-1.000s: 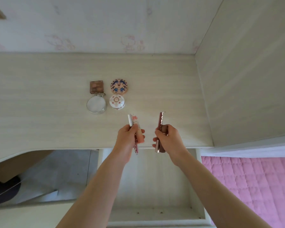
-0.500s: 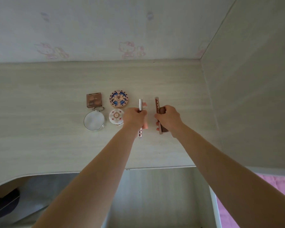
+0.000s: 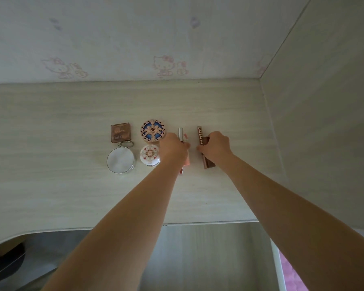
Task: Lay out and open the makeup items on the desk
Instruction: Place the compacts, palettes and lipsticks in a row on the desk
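**Two stick items being set down beside the compacts**

The left hand (image 3: 173, 150) gripped a pale pink tube (image 3: 184, 152); the right hand (image 3: 215, 149) curled around a brown stick (image 3: 202, 139). Both seemed to rest on the desk (image 3: 51, 185), though contact was hard to judge. Just left of the left hand lay two round compacts (image 3: 152, 131), a square palette (image 3: 119, 132) and a round mirror (image 3: 120, 160), all closed. Next called for letting go, then opening.
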Demonstrator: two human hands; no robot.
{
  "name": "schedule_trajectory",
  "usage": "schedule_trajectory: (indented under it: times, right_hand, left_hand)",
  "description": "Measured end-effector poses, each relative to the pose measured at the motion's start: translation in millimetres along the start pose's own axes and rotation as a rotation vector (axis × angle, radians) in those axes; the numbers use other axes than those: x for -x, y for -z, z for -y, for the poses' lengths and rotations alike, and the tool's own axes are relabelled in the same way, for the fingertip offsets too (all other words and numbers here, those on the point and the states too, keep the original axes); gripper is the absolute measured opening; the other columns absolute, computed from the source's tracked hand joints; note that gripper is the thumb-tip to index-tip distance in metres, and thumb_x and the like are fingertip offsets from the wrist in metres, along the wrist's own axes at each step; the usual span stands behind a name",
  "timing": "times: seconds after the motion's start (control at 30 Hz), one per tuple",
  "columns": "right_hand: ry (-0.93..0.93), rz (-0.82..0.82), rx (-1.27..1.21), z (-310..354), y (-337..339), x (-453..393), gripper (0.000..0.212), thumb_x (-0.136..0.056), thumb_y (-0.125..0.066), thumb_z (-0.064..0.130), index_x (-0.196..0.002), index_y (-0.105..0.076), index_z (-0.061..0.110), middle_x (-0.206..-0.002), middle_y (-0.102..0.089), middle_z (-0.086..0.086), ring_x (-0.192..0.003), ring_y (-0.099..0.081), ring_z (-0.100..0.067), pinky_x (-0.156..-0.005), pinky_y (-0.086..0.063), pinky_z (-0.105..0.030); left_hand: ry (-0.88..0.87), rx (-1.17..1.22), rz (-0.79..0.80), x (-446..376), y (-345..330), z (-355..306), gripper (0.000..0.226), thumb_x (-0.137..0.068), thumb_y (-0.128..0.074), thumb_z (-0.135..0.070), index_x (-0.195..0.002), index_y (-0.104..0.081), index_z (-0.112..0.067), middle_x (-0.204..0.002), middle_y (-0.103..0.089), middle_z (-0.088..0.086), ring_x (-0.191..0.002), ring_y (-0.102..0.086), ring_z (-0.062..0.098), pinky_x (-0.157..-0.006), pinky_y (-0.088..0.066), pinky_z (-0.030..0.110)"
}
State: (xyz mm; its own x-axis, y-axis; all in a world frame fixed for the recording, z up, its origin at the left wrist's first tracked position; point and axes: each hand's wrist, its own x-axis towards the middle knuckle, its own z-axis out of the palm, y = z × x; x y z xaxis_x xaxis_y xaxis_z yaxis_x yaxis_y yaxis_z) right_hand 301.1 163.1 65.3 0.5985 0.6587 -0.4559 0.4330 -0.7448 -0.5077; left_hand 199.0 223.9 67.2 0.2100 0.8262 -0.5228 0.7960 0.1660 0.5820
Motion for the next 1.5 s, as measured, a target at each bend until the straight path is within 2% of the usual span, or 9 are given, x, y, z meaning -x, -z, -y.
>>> schedule_trajectory:
  times: [0.2,0.3,0.43,0.73,0.83,0.93,1.1,1.3,1.5]
  right_hand:
    - [0.026,0.004,-0.012,-2,-2,-3,0.026,-0.083,-0.071,0.026,-0.077,-0.051,0.010,-0.067,-0.047,0.001,-0.067,-0.047,-0.019,-0.045,-0.025,-0.019]
    - [0.021,0.010,-0.021,-1,-3,-5,0.032,-0.086,-0.068,0.027,-0.069,-0.047,0.011,-0.063,-0.048,0.000,-0.061,-0.048,-0.017,-0.046,-0.030,-0.020]
    - [0.011,0.007,-0.078,2,-3,-8,0.023,-0.087,-0.066,0.026,-0.084,-0.056,0.006,-0.082,-0.065,-0.013,-0.075,-0.065,-0.029,-0.056,-0.049,-0.028]
    - [0.015,-0.015,-0.056,6,-2,-9,0.023,-0.087,-0.066,0.023,-0.100,-0.059,0.004,-0.086,-0.056,-0.004,-0.075,-0.053,-0.019,-0.048,-0.030,-0.017]
    - [0.016,-0.034,-0.083,4,-1,-7,0.027,-0.086,-0.069,0.021,-0.104,-0.059,0.004,-0.094,-0.059,-0.006,-0.085,-0.057,-0.021,-0.067,-0.047,-0.026]
    - [0.013,-0.042,-0.122,1,-2,-6,0.029,-0.084,-0.071,0.018,-0.107,-0.060,0.005,-0.103,-0.063,-0.011,-0.093,-0.063,-0.026,-0.081,-0.054,-0.035]
    - [0.053,-0.038,-0.076,-3,-3,-5,0.032,-0.087,-0.068,0.021,-0.115,-0.061,0.008,-0.110,-0.066,-0.009,-0.100,-0.062,-0.023,-0.075,-0.043,-0.022]
    - [0.080,-0.048,-0.064,-7,0,4,0.028,-0.091,-0.058,0.019,-0.118,-0.061,0.010,-0.111,-0.066,-0.008,-0.090,-0.057,-0.017,-0.073,-0.039,-0.021]
    - [0.245,-0.014,0.093,-21,10,42,0.036,-0.096,-0.048,0.018,-0.131,-0.051,0.009,-0.127,-0.058,-0.009,-0.113,-0.055,-0.025,-0.091,-0.046,-0.030]
  left_hand:
    - [-0.011,0.026,0.003,-6,4,4,0.026,-0.081,-0.074,-0.024,-0.090,-0.065,-0.001,-0.072,-0.062,0.006,-0.063,-0.060,0.018,-0.043,-0.036,0.021]
    - [-0.015,0.040,0.020,-8,4,8,0.023,-0.084,-0.072,-0.025,-0.086,-0.065,-0.003,-0.068,-0.063,0.006,-0.063,-0.063,0.019,-0.052,-0.049,0.027]
    - [-0.022,0.052,0.014,-12,4,13,0.026,-0.089,-0.066,-0.025,-0.087,-0.067,0.000,-0.078,-0.069,0.011,-0.070,-0.069,0.023,-0.064,-0.057,0.033]
    - [0.009,-0.007,-0.033,-19,-3,10,0.025,-0.090,-0.063,-0.022,-0.105,-0.062,-0.001,-0.097,-0.066,0.014,-0.083,-0.067,0.026,-0.065,-0.055,0.033]
    - [0.005,-0.044,-0.046,-19,-5,11,0.019,-0.093,-0.055,-0.016,-0.103,-0.061,-0.001,-0.097,-0.066,0.015,-0.081,-0.066,0.025,-0.055,-0.044,0.026]
    - [-0.008,-0.090,-0.067,-17,-6,12,0.017,-0.094,-0.052,-0.010,-0.104,-0.061,-0.001,-0.099,-0.065,0.015,-0.085,-0.065,0.026,-0.059,-0.046,0.028]
    - [-0.037,-0.123,-0.089,-9,-5,9,0.015,-0.091,-0.050,-0.001,-0.101,-0.061,0.002,-0.095,-0.065,0.016,-0.087,-0.066,0.029,-0.060,-0.049,0.031]
    - [-0.120,-0.154,-0.113,5,-3,13,0.014,-0.091,-0.046,0.000,-0.086,-0.059,-0.003,-0.082,-0.064,0.012,-0.069,-0.062,0.024,-0.053,-0.047,0.029]
    - [-0.313,-0.151,-0.142,39,5,29,0.022,-0.094,-0.043,-0.008,-0.104,-0.062,-0.008,-0.092,-0.066,0.009,-0.076,-0.066,0.025,-0.070,-0.057,0.043]
